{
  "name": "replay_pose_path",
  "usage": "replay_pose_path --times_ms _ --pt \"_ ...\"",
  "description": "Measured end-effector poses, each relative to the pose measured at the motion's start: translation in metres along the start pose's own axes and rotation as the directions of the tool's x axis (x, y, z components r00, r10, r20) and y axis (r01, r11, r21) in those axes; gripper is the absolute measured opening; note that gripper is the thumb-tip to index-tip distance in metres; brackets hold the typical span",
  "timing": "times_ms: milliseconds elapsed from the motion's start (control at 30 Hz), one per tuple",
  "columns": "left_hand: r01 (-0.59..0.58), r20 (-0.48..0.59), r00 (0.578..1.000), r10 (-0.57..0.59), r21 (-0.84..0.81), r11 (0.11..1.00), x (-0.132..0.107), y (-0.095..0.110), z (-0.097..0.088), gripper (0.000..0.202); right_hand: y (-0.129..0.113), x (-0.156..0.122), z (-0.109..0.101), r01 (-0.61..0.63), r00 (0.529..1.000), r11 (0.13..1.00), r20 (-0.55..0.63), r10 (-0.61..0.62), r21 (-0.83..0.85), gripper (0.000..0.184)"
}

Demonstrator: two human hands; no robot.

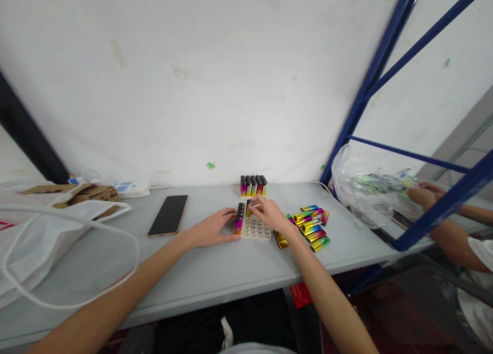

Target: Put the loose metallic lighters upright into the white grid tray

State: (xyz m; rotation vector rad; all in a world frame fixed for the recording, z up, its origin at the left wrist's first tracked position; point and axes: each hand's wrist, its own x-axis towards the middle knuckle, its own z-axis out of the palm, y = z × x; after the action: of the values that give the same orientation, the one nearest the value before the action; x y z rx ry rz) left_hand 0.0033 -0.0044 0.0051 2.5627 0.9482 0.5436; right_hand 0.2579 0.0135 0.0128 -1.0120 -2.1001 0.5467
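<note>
Gold lighter (pixel 248 211) sits pinched in right hand (pixel 268 213), left hand (pixel 211 228) spread beside tray (pixel 257 232).

Grey table (pixel 231 267) | left: white bag (pixel 34 261), dark phone (pixel 168 216) | centre: holed tray (pixel 257 236), lighter block (pixel 253 185) behind | right: loose lighters (pixel 316 235)

I can't make out a word from here — the red print (pixel 7 223) on the white bag (pixel 57 232), the blue print (pixel 126 187) on the white box (pixel 136 190), the green scribble (pixel 210 165) on the wall (pixel 231 97) — all unreadable.
</note>
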Motion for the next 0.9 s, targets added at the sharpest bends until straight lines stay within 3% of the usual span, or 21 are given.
replay_pose_path --times_ms 300,600,733,900 --pt "0.012 0.003 1.000 -0.012 0.020 1.000 0.000 -0.001 0.000 0.068 0.004 -0.002 -0.002 0.060 0.994 0.998 0.089 -0.058 -0.010 0.008" --pt "0.008 -0.001 1.000 -0.008 0.038 0.999 0.000 -0.001 -0.001 0.064 -0.002 -0.001 -0.014 0.112 0.982 0.986 0.166 -0.090 -0.124 0.011" --pt "-0.002 -0.012 1.000 0.002 0.035 0.999 0.001 -0.002 -0.001 0.063 0.009 -0.006 -0.043 0.028 0.977 0.990 0.215 0.002 -0.137 0.024" --pt "0.038 -0.029 0.999 -0.037 0.037 0.999 0.002 -0.002 0.004 0.066 0.051 -0.028 -0.110 -0.157 0.981 0.883 0.036 0.192 -0.443 0.028"
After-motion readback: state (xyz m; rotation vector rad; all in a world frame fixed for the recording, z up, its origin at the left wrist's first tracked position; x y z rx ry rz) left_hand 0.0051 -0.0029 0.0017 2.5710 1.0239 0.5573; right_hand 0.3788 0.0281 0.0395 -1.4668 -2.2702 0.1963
